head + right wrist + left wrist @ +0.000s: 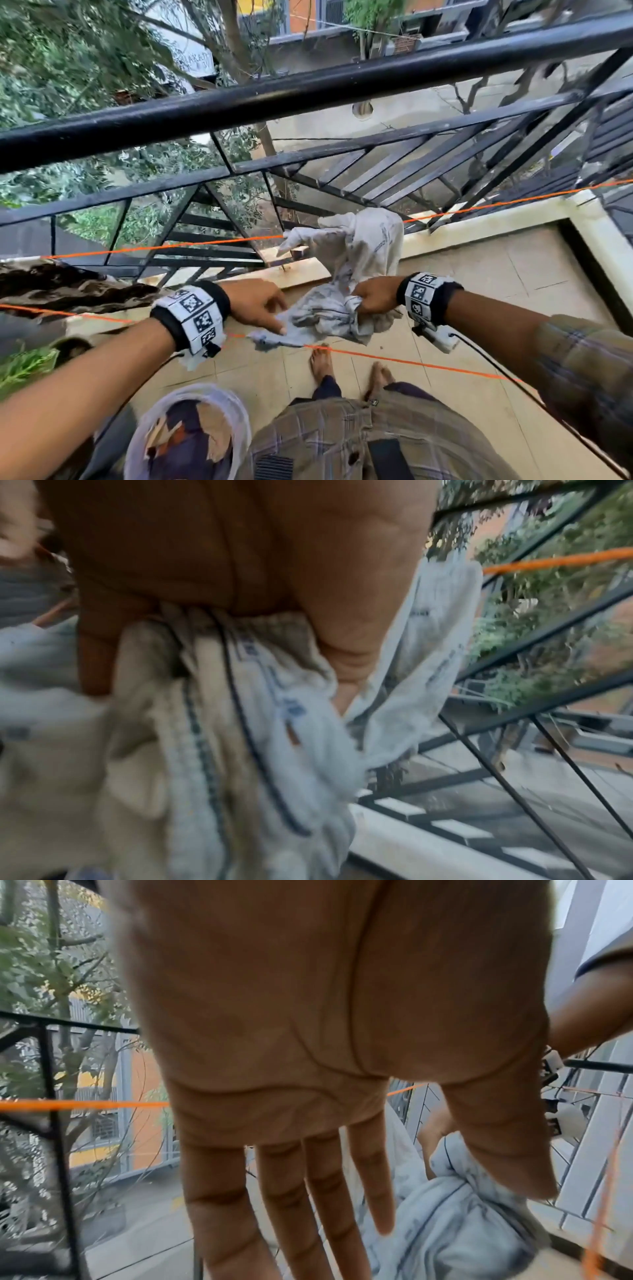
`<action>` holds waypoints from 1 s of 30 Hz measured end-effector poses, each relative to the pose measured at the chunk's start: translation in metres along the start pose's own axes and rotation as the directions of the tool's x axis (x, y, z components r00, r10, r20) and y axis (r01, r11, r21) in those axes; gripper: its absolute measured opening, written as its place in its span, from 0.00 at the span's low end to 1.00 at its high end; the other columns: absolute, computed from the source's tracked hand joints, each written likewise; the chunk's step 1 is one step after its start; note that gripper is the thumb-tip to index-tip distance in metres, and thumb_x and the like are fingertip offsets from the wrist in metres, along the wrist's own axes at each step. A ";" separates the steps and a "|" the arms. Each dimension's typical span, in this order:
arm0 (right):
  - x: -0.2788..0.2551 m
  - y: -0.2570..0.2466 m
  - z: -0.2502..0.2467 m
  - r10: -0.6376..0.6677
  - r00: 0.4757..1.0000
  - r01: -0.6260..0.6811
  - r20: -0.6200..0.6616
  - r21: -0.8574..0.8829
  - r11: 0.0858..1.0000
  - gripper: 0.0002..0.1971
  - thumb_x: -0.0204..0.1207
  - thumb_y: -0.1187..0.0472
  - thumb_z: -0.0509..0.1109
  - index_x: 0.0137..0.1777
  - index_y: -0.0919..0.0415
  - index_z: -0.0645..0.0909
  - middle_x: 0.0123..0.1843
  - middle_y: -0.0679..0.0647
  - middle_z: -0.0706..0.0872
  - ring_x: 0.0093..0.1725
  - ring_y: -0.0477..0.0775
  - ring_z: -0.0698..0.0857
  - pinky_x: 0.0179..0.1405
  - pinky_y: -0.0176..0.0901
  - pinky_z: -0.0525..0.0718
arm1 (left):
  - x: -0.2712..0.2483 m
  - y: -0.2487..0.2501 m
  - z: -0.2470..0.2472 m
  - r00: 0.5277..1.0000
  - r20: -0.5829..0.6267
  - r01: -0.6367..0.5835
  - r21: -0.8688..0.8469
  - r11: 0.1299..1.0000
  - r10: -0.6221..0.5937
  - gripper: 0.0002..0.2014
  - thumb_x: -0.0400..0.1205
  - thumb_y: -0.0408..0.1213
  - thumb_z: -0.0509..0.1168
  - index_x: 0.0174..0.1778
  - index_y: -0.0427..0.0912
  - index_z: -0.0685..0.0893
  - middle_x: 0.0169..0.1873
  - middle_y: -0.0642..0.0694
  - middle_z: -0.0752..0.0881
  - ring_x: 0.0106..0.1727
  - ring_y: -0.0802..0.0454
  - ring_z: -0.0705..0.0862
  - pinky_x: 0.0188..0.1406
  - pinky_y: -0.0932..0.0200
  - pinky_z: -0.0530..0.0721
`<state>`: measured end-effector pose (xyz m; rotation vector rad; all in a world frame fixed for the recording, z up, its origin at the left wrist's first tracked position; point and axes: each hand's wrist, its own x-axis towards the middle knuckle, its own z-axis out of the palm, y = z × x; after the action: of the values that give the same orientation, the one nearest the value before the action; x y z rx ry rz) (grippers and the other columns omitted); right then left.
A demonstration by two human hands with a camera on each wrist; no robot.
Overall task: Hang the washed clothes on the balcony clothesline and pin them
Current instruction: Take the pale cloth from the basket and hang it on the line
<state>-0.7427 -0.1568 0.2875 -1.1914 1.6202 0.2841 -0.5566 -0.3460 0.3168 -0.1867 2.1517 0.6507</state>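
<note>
Balcony railing (308, 92) ahead. My right hand (371, 298) grips the bunched white cloth (359, 260); left hand (255, 303) flat, fingers straight. I'd next spread it along the orange line (428, 366)

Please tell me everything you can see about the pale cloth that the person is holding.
The pale cloth is whitish grey, looks like thin woven cotton, with dark stripe lines and faint blue print. It is crumpled, not spread. Its upper part drapes over the far orange clothesline; its lower part is bunched in the right hand, which grips it. The left hand, fingers straight, touches a corner lying at the near orange clothesline. No pin is visible on it.
</note>
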 end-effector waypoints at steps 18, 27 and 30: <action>0.000 0.041 0.000 0.017 0.997 -0.003 0.075 -0.181 0.984 0.24 0.78 0.50 0.69 0.71 0.59 0.77 0.74 0.62 0.78 0.72 0.62 0.76 0.68 0.47 0.73 | -0.003 -0.001 0.043 0.996 -0.023 0.083 -0.178 0.980 -0.089 0.07 0.77 0.42 0.77 0.49 0.47 0.95 0.33 0.58 0.91 0.34 0.63 0.82 0.43 0.59 0.82; -0.004 0.061 -0.015 -0.128 0.982 0.153 0.136 -0.197 0.968 0.26 0.52 0.39 0.56 0.45 0.53 0.81 0.49 0.59 0.90 0.50 0.62 0.88 0.55 0.55 0.86 | -0.060 0.006 0.005 0.940 -0.320 -0.088 -0.564 0.821 -0.119 0.35 0.67 0.74 0.70 0.57 0.50 0.93 0.55 0.56 0.92 0.59 0.58 0.89 0.63 0.62 0.84; -0.016 0.059 -0.026 -0.149 0.983 0.168 0.112 -0.194 0.966 0.21 0.60 0.43 0.60 0.48 0.53 0.82 0.50 0.57 0.91 0.50 0.60 0.89 0.55 0.53 0.87 | -0.073 0.025 -0.014 0.879 -0.416 0.056 -0.392 0.918 -0.232 0.18 0.72 0.70 0.70 0.47 0.63 0.93 0.45 0.63 0.93 0.50 0.64 0.90 0.57 0.52 0.87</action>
<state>-0.8061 -0.1377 0.2895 -1.4328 1.4279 0.4056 -0.5295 -0.3387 0.3904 -0.7713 2.4039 0.9983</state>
